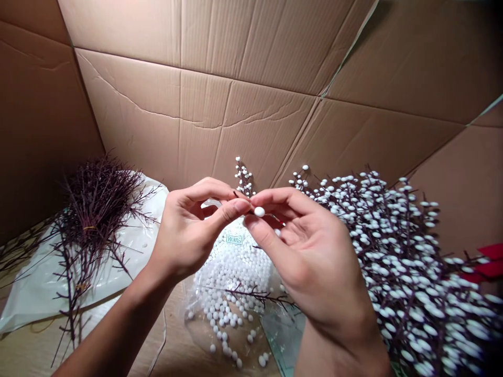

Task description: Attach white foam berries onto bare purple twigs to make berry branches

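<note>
My left hand (196,225) and my right hand (302,235) meet at the middle of the head view. Between thumb and fingers, my left hand pinches a thin dark twig (236,194), mostly hidden by the fingertips. A white berry bead (259,211) sits at the fingertips of my right hand, which are closed around it. Another white bead shows by the right palm. Below the hands lies a clear bag of white beads (236,267), with a bare dark twig (259,296) across it.
Bundled bare dark branches (100,199) rest on a white plastic bag (31,293) at the left. Many white-beaded branches (408,262) fill the right side, with red pieces (487,264) beyond. Loose beads (251,335) lie near the front. Cardboard walls (196,99) stand behind.
</note>
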Available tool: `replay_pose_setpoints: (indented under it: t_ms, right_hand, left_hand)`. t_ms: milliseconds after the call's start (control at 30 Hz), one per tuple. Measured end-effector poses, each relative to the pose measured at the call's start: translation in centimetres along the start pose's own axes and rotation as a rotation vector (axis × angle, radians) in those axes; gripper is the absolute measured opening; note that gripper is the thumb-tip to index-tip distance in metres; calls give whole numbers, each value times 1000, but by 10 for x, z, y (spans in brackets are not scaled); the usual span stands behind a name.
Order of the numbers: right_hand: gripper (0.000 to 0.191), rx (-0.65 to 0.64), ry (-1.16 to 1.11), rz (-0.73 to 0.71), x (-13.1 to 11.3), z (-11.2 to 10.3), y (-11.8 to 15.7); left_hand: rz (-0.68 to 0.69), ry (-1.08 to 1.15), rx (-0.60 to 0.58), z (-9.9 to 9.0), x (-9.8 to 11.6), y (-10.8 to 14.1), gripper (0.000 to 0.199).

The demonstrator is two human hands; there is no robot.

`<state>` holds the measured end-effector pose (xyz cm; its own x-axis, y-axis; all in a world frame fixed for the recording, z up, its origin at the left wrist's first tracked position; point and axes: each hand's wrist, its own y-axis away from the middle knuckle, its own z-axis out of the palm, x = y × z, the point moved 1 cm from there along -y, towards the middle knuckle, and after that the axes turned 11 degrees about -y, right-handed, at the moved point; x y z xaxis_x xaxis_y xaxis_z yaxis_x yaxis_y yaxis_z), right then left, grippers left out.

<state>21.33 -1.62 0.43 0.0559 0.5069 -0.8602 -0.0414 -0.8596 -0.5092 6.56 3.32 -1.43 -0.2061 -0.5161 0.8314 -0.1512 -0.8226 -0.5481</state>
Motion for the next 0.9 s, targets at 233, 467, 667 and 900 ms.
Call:
replay_pose_setpoints:
  t_ms: [233, 467, 667, 900]
  right_hand:
    - [28, 100, 54, -27, -1, 0, 1]
    - [25, 165, 109, -30, -4, -5, 2]
    - [19, 202, 222, -85, -8, -8, 3]
    - [15, 221, 220, -106, -11, -11, 5]
  left_hand:
    - [24, 6, -36, 1, 1, 1, 17]
    - [-190, -119, -47, -1, -19, -2, 36]
    - [-364, -837, -957, 24, -59, 18, 7]
    - [-393, -1177, -1247, 63, -86, 42, 18]
